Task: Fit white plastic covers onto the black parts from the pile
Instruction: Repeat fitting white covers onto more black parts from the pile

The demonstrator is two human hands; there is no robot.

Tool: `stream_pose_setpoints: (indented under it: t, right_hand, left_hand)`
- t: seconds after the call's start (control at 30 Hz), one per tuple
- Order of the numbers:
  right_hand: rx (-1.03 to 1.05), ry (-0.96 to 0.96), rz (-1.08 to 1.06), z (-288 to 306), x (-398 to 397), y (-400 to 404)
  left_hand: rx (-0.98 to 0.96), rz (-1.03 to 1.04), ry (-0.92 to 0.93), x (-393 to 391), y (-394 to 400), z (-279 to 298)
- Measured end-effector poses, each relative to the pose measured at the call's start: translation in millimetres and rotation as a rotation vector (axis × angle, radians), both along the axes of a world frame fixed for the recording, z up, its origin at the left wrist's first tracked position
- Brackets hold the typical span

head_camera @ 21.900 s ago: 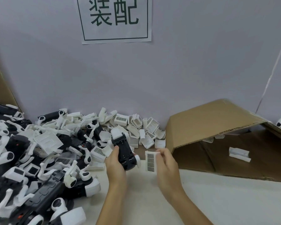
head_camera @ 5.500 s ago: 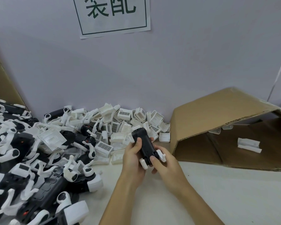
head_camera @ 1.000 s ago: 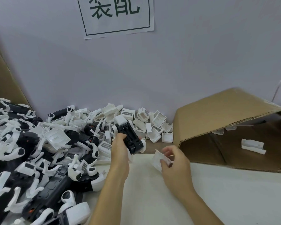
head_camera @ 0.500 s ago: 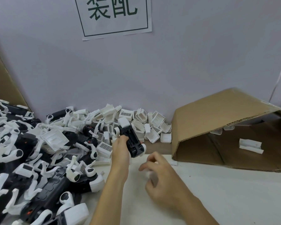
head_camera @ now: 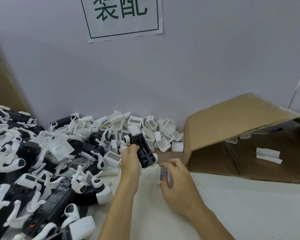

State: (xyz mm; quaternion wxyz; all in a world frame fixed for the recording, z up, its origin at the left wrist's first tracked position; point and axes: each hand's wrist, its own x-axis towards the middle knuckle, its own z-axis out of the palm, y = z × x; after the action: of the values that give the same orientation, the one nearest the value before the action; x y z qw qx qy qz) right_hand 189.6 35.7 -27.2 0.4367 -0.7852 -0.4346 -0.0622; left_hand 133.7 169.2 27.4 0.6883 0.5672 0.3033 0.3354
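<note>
My left hand (head_camera: 130,161) grips a black part (head_camera: 142,149) with white ends, its open compartment facing up, above the table's middle. Just to its right, my right hand (head_camera: 177,181) is down at the table with fingers curled round a small white cover (head_camera: 164,173) that carries a barcode label. The cover sits low against the tabletop, partly hidden by my fingers. A big pile of black parts with white arms (head_camera: 33,163) fills the left side. Loose white covers (head_camera: 151,132) are heaped against the wall behind the held part.
An open cardboard box (head_camera: 232,129) lies on its side at the right, with a white piece (head_camera: 268,155) inside it. A cardboard sheet (head_camera: 0,87) leans at the far left. A paper sign (head_camera: 123,16) hangs on the wall. White tabletop (head_camera: 241,205) spreads at lower right.
Over the last second my right hand dropped to the table with the white cover and now curls round it again, label up. My left hand kept the black part almost still.
</note>
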Motion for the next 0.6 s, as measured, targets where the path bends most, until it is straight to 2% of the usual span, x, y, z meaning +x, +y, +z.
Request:
stream_pose_setpoints:
  t: [0.13,0.37,0.5,0.6]
  right_hand:
    - [-0.169,-0.017,0.014,-4.1,0.2,2.5]
    - [-0.073,0.177,-0.079,-4.3,4.3,1.2]
    - [-0.137,0.107,-0.148,-4.7,2.7,2.2]
    - [-0.074,0.168,-0.181,-4.0,3.4,2.3]
  left_hand:
    - [0.043,-0.034,0.033,0.9,-2.6,-0.5]
    - [0.130,-0.079,0.032,1.8,-3.8,-6.0]
    - [0.157,-0.105,0.022,0.6,-5.7,-7.2]
    - [0.169,-0.106,0.033,-0.6,-5.7,-6.5]
